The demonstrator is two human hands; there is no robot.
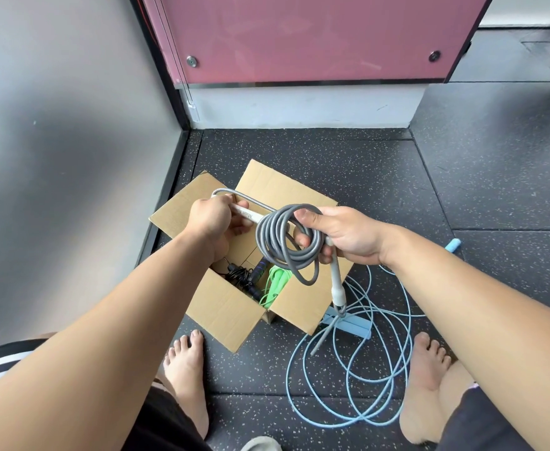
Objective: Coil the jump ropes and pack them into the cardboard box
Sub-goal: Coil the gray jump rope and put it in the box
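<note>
Grey rope (286, 242) is held coiled by the curled fingers (306, 218) of the right hand (345, 236), and its white handle (247, 214) is gripped by the left hand (213, 219). Both arms are stretched forward above the open cardboard box (224, 310). A black rope (239, 276) and a green rope (276, 284) are already packed inside. A light blue rope (364, 369) is left loose on the floor (495, 190), so the task is judged past halfway.

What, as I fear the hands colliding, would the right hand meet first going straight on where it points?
Probably the left hand, gripping the white handle of the grey rope, just beyond the right hand holding the coil; depth is unclear.
</note>
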